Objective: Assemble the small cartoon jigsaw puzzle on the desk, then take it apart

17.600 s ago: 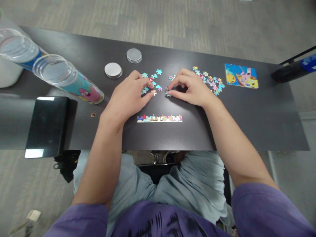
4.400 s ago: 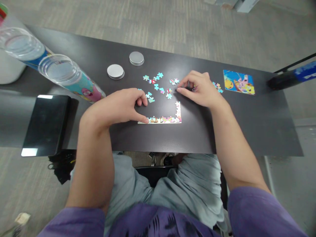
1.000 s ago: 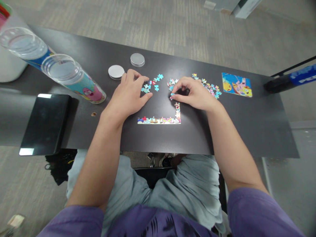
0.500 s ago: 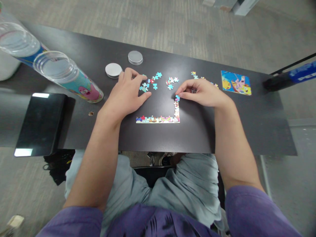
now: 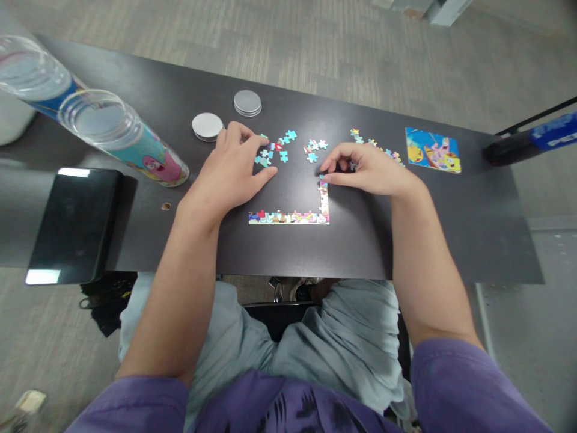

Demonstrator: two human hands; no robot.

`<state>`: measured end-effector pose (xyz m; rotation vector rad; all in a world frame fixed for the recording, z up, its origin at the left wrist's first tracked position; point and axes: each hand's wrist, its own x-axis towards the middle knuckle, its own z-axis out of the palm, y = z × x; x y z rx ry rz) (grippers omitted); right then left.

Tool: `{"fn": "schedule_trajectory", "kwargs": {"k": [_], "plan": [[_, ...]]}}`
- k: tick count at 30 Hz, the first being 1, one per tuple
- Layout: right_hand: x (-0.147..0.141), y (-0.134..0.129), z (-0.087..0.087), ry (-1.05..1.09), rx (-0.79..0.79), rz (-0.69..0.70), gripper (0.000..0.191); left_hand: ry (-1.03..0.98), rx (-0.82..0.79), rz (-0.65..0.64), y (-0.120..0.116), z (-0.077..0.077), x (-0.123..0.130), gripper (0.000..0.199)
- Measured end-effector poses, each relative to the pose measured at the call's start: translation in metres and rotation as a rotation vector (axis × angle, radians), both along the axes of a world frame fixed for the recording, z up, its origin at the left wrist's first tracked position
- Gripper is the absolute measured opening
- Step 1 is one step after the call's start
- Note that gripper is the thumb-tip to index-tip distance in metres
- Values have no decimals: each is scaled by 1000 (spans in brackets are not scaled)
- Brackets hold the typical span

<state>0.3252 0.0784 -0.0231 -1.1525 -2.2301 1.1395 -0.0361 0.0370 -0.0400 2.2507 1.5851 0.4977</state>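
Joined puzzle pieces (image 5: 288,218) form an L on the dark table (image 5: 288,252), one row along the front and a short column (image 5: 323,198) rising at its right end. At the column's top, my right hand (image 5: 360,168) has its thumb and forefinger pinched on a blue puzzle piece (image 5: 323,178). My left hand (image 5: 238,165) rests on the table with fingers spread, beside loose pieces (image 5: 283,156) and partly over them. Another small group of pieces (image 5: 312,146) lies between the hands. More pieces (image 5: 356,136) are behind my right hand, which hides some.
Two clear-topped cylinders (image 5: 153,156) and a black tablet-like device (image 5: 74,225) are at left. Round discs (image 5: 247,103) sit in two stacks toward the back. A cartoon picture card (image 5: 433,150) lies at right, near a dark bottle (image 5: 518,147) with a blue label.
My right thumb and fingertips have shifted very slightly at the top of the column. My left hand has stayed in place. The whole view has moved a little.
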Motion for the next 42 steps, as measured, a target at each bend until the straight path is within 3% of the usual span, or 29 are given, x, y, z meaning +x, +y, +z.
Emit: {"fn": "schedule_trajectory", "kwargs": {"k": [5,9,12,17,26,30,35,40,42], "plan": [[1,1,-4,6,25,12,35,16,-6,1,-1,2,1,56],[-3,2,-9,-64,269,-212,21,26,-8,5,-2,2,1,58],[-11,1,-14,-203,386,-342,22,21,-11,1,-1,1,1,58],[-18,-3,-15,-291,377,-328,15,15,-17,7,0,0,0,57],[-14,-7,4,-341,273,-296,9,24,-42,15,-4,7,3,57],[-11,-6,1,-261,234,-290,13,33,-29,7,-4,7,3,58],[-7,1,-8,-9,67,-184,29,-6,-18,4,-2,3,0,55],[-10,0,-5,31,32,-162,20,-26,-15,2,-1,2,-2,54],[-13,-1,-2,82,-12,-166,28,-24,-20,4,-1,2,-1,54]]}}
